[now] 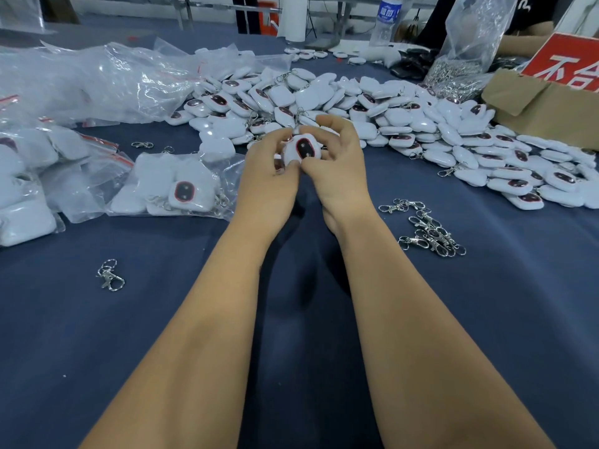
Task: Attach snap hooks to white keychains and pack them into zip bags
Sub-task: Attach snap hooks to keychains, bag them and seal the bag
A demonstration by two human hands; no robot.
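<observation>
A white keychain (303, 150) with a dark oval face ringed in red is held above the blue table between both hands. My left hand (269, 176) grips its left side, fingers curled round it. My right hand (335, 157) pinches its right side and lower edge with thumb and fingers. Any snap hook at the keychain is hidden by my fingers. A large pile of white keychains (389, 118) spreads behind and to the right. Loose snap hooks (428, 230) lie to the right of my right forearm. A single snap hook (110, 275) lies at the left.
Filled zip bags (175, 186) and a heap of clear plastic bags (81, 82) lie on the left. A cardboard box (547, 105) with a red sign, a bag of metal hooks (460, 69) and a water bottle (385, 21) stand at the back right, near another person's arm.
</observation>
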